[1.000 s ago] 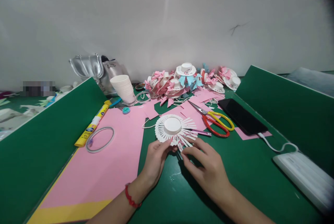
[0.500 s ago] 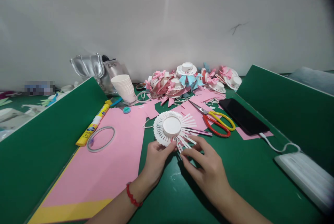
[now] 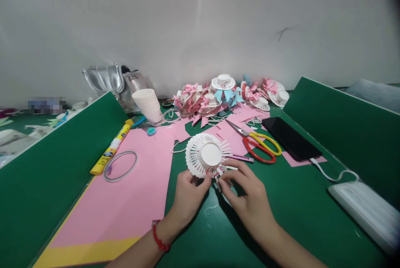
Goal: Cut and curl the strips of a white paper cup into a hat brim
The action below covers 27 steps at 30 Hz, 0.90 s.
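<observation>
A white paper cup [image 3: 210,154], its wall cut into strips that fan out around the round base, is held above the green table. My left hand [image 3: 191,193] pinches its near edge between thumb and fingers. Many strips on the left are folded over into a looped, scalloped rim; those on the right stick out straight. My right hand [image 3: 246,191] has its fingertips closed on a loose strip at the near right. A purple pen-like tool [image 3: 242,158] lies just behind the right fingers. Scissors [image 3: 261,147] with red and yellow handles rest farther right.
Pink paper [image 3: 137,201] covers the left side, with a yellow glue stick [image 3: 109,151] and a tape roll [image 3: 135,164] on it. Stacked paper cups [image 3: 148,105] and a pile of paper crafts [image 3: 203,101] stand behind. A phone [image 3: 289,139] lies right, between green dividers [image 3: 350,134].
The cut cup has tilted and shifted slightly right, its base now facing me more. My right fingers have moved a strip down and inward.
</observation>
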Available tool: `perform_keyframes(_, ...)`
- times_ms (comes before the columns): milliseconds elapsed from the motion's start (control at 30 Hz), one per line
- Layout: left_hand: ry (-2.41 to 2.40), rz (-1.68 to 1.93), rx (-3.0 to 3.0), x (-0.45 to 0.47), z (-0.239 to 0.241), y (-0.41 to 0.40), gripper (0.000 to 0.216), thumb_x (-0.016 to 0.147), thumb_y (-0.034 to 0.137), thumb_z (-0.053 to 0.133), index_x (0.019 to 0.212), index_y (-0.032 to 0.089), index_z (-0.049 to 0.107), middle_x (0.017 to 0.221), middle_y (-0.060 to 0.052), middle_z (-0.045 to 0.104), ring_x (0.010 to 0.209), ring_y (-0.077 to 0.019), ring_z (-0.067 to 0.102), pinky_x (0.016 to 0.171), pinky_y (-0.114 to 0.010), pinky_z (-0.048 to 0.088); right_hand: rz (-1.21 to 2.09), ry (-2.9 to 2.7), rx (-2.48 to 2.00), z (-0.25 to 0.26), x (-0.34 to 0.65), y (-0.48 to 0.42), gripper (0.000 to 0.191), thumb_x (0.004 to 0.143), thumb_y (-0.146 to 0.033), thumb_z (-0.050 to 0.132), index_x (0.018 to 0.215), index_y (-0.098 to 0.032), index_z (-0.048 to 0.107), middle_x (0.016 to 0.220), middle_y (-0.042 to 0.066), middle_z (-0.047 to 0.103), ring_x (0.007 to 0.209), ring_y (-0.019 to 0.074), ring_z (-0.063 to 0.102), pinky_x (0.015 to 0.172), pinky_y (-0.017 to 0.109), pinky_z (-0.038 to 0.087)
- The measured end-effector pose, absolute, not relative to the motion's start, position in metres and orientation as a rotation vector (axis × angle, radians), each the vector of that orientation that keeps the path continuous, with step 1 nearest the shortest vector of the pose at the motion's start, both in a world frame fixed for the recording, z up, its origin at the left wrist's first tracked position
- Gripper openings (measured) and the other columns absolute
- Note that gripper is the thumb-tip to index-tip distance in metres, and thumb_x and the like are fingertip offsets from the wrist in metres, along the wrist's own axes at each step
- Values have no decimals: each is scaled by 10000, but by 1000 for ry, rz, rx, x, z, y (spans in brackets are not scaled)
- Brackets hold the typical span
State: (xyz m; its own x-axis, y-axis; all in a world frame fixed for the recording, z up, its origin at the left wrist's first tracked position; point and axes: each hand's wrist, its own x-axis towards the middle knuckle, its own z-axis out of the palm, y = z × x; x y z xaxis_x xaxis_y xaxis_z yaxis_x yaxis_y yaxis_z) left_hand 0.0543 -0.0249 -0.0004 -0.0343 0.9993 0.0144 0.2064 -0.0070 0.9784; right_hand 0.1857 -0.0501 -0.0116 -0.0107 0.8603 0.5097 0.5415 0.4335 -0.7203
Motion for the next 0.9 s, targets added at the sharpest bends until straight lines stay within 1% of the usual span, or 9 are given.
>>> perform_keyframes(100,1409,1125,1464,54,1,-27,141,651,198,595,718,104,676,781,-71,719,706,-210,641,644,-278,506,515,-1594,-1209,-9,187,-47,105,742,-118,527,693,-202,566,851,47,613,837,178,584,706,266,476)
perform_keyframes(233,1402,1108,1541,54,1,-28,120,659,191,600,707,124,688,778,-72,719,705,-213,639,683,-292,500,633,-1541,-1264,-7,187,-47,97,738,-115,527,692,-191,565,699,14,608,670,150,571,618,248,460)
perform_keyframes(300,1378,1126,1531,55,2,-29,126,650,181,615,735,138,697,793,-70,720,726,-222,639,712,-302,494,698,-1524,-1309,-7,187,-48,84,738,-128,526,690,-184,564,656,6,601,607,139,553,574,241,444)
perform_keyframes(433,1295,1173,1446,56,2,-30,189,628,156,627,804,146,697,836,-67,717,768,-228,639,735,-296,489,827,-1414,-1325,-9,185,-47,75,730,-178,534,656,-178,546,625,8,600,589,144,555,556,238,447)
perform_keyframes(567,1275,1175,1385,56,0,-31,174,607,141,632,772,127,687,810,-74,716,749,-225,641,713,-287,496,904,-1294,-1303,-9,182,-46,82,711,-191,550,631,-176,539,595,-2,585,564,136,547,541,231,449)
perform_keyframes(800,1269,1165,1396,54,-3,-31,183,617,146,622,788,116,682,827,-89,713,776,-233,640,736,-303,494,967,-1148,-1256,-5,177,-49,107,697,-202,575,607,-175,525,557,-18,565,531,118,538,515,214,459)
perform_keyframes(900,1269,1151,1365,55,1,-31,138,610,150,628,732,118,684,799,-88,718,767,-239,642,727,-316,501,951,-1152,-1244,-5,178,-49,104,699,-192,578,610,-176,525,562,-14,565,532,121,539,510,219,465)
